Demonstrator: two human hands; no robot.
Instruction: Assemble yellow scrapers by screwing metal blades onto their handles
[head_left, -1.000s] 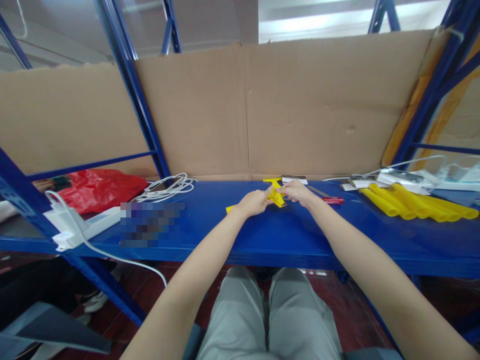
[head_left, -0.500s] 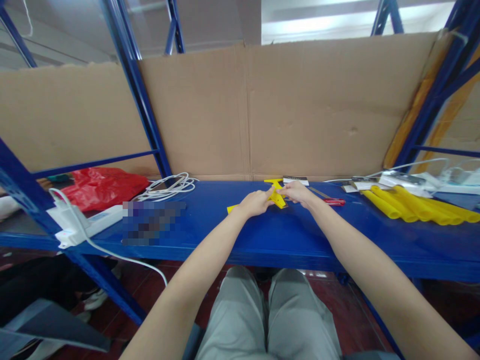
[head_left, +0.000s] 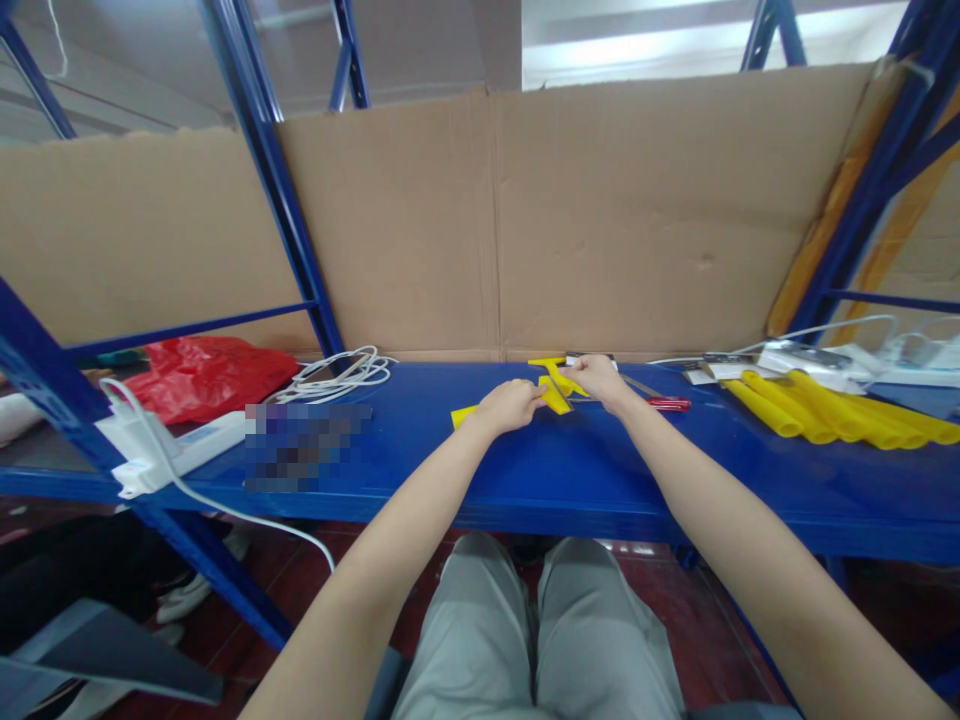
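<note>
Near the middle of the blue shelf top, my left hand (head_left: 511, 405) is closed on a yellow piece (head_left: 555, 398). A thin dark strip lies along its right edge, too small to make out. Just to the right, my right hand (head_left: 594, 376) is pinched at a second yellow part (head_left: 568, 382), close beside the first. Behind the hands lies another yellow end (head_left: 546, 362), and a yellow bit (head_left: 462, 415) shows left of my left wrist. A red-handled tool (head_left: 667, 404) rests right of my right hand.
Several yellow tubes (head_left: 832, 410) lie at the right beside white items. At the left are a red plastic bag (head_left: 214, 378), coiled white cable (head_left: 341, 372) and a white power strip (head_left: 214, 440). A cardboard panel (head_left: 637, 220) stands behind. A person's shoe shows at lower left.
My right hand has shifted slightly up and away from my left hand. The yellow material between them now appears as two parts, with the dark strip visible.
</note>
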